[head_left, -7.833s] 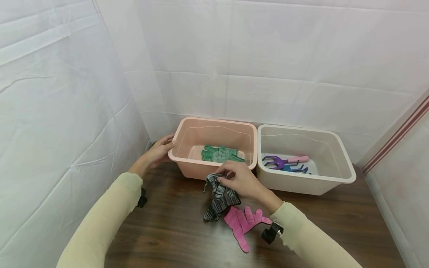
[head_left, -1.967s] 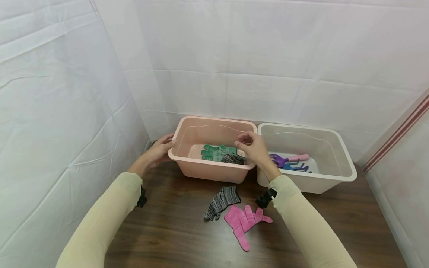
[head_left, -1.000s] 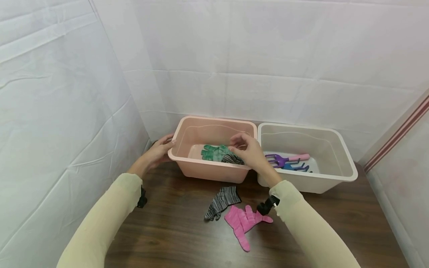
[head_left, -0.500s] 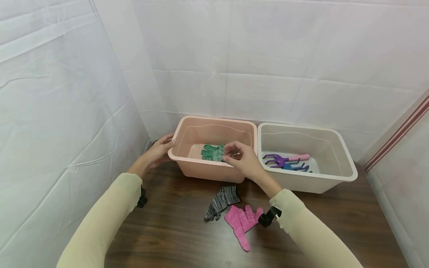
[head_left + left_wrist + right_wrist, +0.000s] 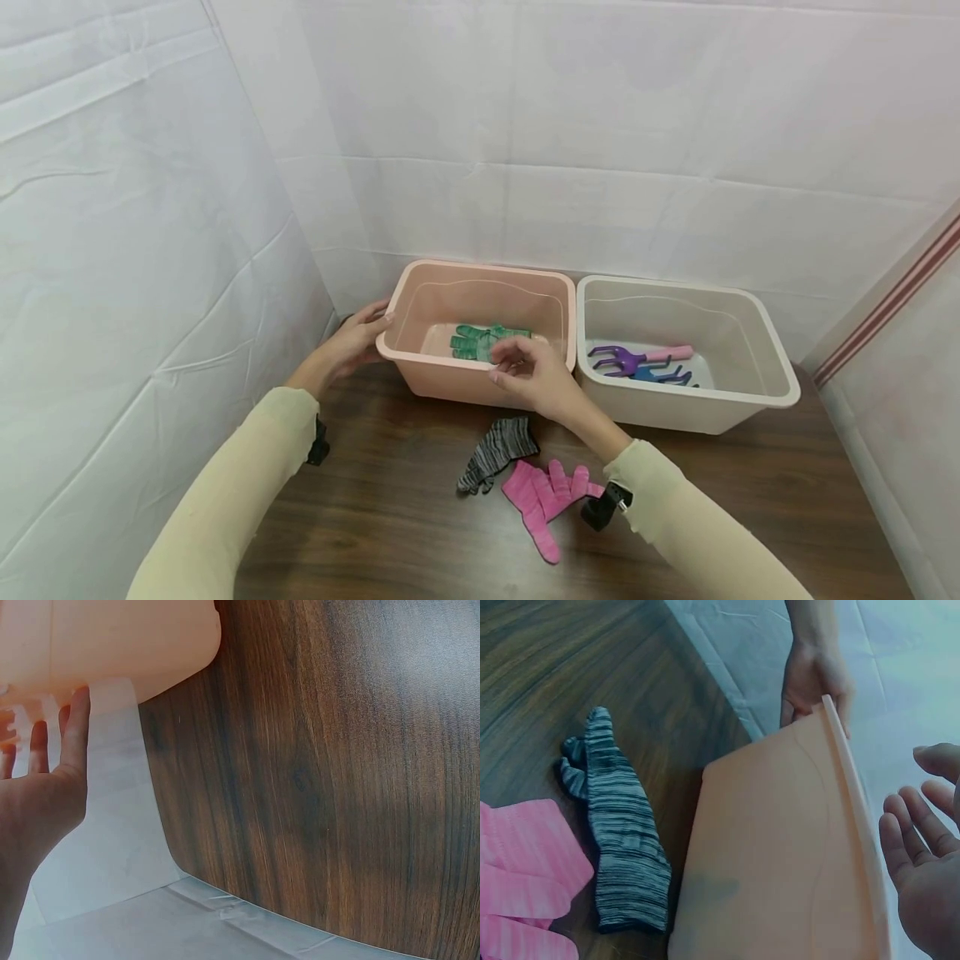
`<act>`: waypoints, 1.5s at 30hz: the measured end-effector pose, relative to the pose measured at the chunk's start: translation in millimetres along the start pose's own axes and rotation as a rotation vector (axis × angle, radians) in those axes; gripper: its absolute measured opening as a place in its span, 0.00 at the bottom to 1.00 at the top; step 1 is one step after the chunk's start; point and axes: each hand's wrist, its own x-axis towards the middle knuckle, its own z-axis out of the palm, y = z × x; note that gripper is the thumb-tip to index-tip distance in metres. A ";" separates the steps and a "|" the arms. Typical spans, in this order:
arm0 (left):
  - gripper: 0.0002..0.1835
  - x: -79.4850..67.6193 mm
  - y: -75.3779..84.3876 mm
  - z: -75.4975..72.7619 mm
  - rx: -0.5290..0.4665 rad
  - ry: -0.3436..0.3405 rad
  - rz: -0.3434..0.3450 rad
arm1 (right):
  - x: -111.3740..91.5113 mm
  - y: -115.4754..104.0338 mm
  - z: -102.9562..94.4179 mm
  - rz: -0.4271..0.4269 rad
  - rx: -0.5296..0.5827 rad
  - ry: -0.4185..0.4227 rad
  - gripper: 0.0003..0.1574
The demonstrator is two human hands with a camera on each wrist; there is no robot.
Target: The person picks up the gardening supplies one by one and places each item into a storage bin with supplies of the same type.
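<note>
My left hand (image 5: 348, 343) holds the left end of the peach plastic bin (image 5: 442, 373), thumb over the rim and fingers along the outer wall, as the left wrist view also shows. A green glove (image 5: 468, 343) lies in this bin. My right hand (image 5: 542, 379) hovers at the bin's front rim, fingers loosely bent around nothing; it hides the striped glove inside. On the table in front lie a black-and-grey striped glove (image 5: 498, 452), cuff toward the bin, and a pink glove (image 5: 542, 500), its fingers spread, close by my right wrist.
A white bin (image 5: 675, 404) stands right beside the peach one. In it are a purple hand rake (image 5: 626, 360) with a pink handle and a blue hand rake (image 5: 654, 375). White sheeting (image 5: 600, 125) stands behind and at both sides of the wooden table (image 5: 375, 517).
One striped glove was lifted from the table and put into the peach bin. My right hand then came back out toward the front rim, its fingers bare. The left hand stays on the bin.
</note>
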 end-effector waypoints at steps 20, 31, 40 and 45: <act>0.36 4.7 -1.8 -0.8 0.002 0.010 -0.009 | -23.4 3.4 8.8 0.066 -0.032 -0.110 0.22; 0.36 4.0 1.3 -0.2 -0.001 0.002 -0.017 | -37.0 19.6 12.4 0.017 -0.119 -0.193 0.28; 0.36 4.5 2.1 -0.6 -0.004 -0.001 0.001 | -39.7 40.6 19.8 0.041 -0.161 -0.146 0.26; 0.35 3.8 1.1 -4.2 0.001 0.004 0.003 | -39.5 54.3 24.5 0.068 -0.160 -0.133 0.26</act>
